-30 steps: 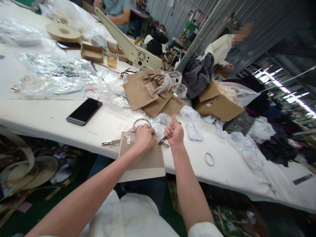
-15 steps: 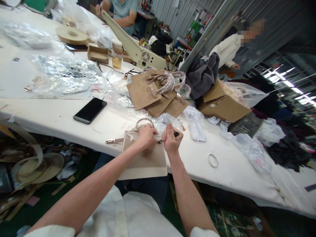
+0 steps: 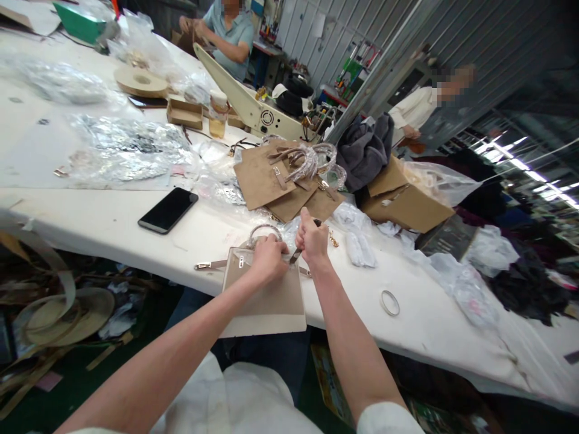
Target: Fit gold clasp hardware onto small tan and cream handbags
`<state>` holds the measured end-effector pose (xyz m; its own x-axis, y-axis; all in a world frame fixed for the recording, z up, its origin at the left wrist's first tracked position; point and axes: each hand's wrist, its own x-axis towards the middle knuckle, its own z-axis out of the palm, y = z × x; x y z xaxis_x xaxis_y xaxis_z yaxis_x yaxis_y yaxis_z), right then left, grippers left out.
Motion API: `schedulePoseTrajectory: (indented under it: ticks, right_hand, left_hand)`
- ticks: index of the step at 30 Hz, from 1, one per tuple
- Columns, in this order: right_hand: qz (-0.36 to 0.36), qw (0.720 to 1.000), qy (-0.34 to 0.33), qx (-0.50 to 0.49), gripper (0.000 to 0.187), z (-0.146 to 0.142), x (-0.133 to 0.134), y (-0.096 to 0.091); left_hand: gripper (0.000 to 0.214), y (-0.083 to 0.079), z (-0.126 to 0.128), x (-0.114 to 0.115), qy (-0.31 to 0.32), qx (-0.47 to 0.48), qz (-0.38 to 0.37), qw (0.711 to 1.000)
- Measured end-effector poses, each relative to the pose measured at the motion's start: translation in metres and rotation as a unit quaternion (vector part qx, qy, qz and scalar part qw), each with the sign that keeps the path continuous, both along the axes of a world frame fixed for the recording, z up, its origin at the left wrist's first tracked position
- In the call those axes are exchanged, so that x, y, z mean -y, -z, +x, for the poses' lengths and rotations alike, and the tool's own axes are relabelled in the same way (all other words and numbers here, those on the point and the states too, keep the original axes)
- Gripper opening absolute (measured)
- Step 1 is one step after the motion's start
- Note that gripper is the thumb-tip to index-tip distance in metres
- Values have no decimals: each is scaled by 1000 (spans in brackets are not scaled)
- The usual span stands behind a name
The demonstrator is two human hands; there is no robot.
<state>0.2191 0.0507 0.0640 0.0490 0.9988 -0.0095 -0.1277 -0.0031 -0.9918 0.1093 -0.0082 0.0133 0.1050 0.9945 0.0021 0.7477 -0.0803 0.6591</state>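
Note:
A tan leather bag panel (image 3: 266,298) with a plastic-wrapped round handle (image 3: 262,231) lies over the near edge of the white table (image 3: 99,223). My left hand (image 3: 266,260) is closed on the panel's top edge, pressing it down. My right hand (image 3: 311,239) is in a fist round a thin dark-handled tool (image 3: 296,253), whose tip points down at the panel just beside my left hand. A strap with a metal end (image 3: 208,264) sticks out to the left of the panel.
A black phone (image 3: 167,210) lies to the left. A stack of similar tan panels with wrapped handles (image 3: 280,175) sits behind, next to a cardboard box (image 3: 402,199). A tape ring (image 3: 389,302) lies right. Plastic bags cover the far table. Two other people sit beyond.
My right hand has tilted the tool and shifted slightly up and toward my left hand. The left hand stays on the panel. The view has drifted a little.

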Motion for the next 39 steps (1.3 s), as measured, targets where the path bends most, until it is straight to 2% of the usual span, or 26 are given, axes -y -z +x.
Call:
schedulePoseTrajectory:
  ticks: [5, 11, 14, 21, 25, 33, 39]
  right_hand:
    - [27, 999, -1, 37, 72, 0, 8, 9]
    - [147, 986, 52, 59, 66, 11, 44, 31]
    - [180, 981, 47, 58, 66, 16, 58, 32]
    - [190, 979, 79, 13, 71, 21, 59, 19]
    - [187, 981, 47, 32, 67, 18, 61, 24]
    - [191, 976, 37, 98, 65, 21, 65, 34]
    - [179, 977, 80, 78, 65, 15, 65, 37]
  left_hand:
    - [26, 0, 0, 0, 1, 13, -8, 1000]
    - [27, 2, 1, 0, 10, 8, 2, 1000]
    - [27, 1, 0, 0, 11, 5, -9, 1000]
    - [27, 3, -1, 1, 8, 21, -2, 1000]
    - [28, 5, -1, 0, 9, 24, -1, 1000]
    - [23, 9, 0, 0, 14, 33, 14, 999]
    - [23, 7, 1, 0, 14, 32, 24, 999]
